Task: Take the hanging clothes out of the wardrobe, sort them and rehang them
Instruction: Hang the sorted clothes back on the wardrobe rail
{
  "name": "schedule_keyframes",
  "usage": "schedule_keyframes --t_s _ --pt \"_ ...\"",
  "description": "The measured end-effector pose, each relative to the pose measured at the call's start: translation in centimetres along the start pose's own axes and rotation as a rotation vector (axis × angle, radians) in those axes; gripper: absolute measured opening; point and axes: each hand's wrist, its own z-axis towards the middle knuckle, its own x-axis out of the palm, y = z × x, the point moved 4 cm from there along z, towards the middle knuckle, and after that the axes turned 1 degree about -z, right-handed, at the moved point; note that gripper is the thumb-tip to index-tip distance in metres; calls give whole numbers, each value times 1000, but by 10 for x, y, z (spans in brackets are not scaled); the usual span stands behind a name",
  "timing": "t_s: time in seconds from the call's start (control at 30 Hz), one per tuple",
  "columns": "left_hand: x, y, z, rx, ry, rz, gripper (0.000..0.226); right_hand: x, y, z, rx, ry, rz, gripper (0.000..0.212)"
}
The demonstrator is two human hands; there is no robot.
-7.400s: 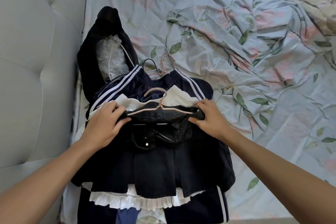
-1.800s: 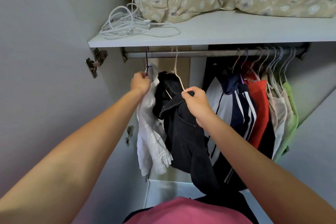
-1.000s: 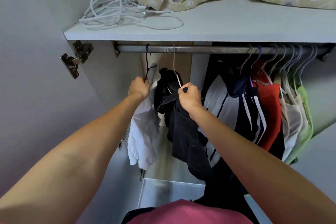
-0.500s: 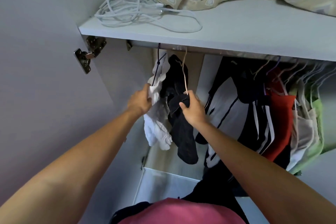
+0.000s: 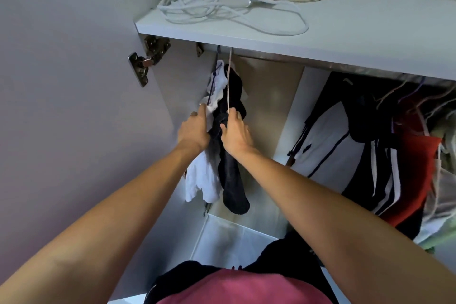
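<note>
Here, left of centre in the frame, the left hand [image 5: 193,130] grips the white garment [image 5: 203,180], whose dark hanger [image 5: 214,76] rises from the fingers to the shelf [image 5: 370,39]. Just beside it, the right hand [image 5: 235,134] pinches the pale hanger [image 5: 229,81] of the black garment [image 5: 232,175], which hangs below the wrist. No writing is readable anywhere. Right of both garments a bare gap opens before the striped jacket [image 5: 328,140] and red garment [image 5: 417,175] at the right edge.

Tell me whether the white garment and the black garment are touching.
Touching. The head view shows the white garment pressed against the black garment along their sides, no gap between them below the hands.
</note>
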Motion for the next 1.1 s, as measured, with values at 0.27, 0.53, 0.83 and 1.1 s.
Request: schedule_keyframes --t_s 0.27,0.53,0.83,1.1 --pt "-8 23 -38 -34 76 -26 50 3 24 -2 18 61 -70 49" --pt "-53 34 -109 -59 96 -101 52 -40 20 -60 -28 34 -33 60" --pt "-58 64 -241 -224 -109 49 50 -24 63 -147 -468 207 -9 45" --pt "-82 105 -448 -710 -321 72 49 4 157 -274 -919 503 180 38"
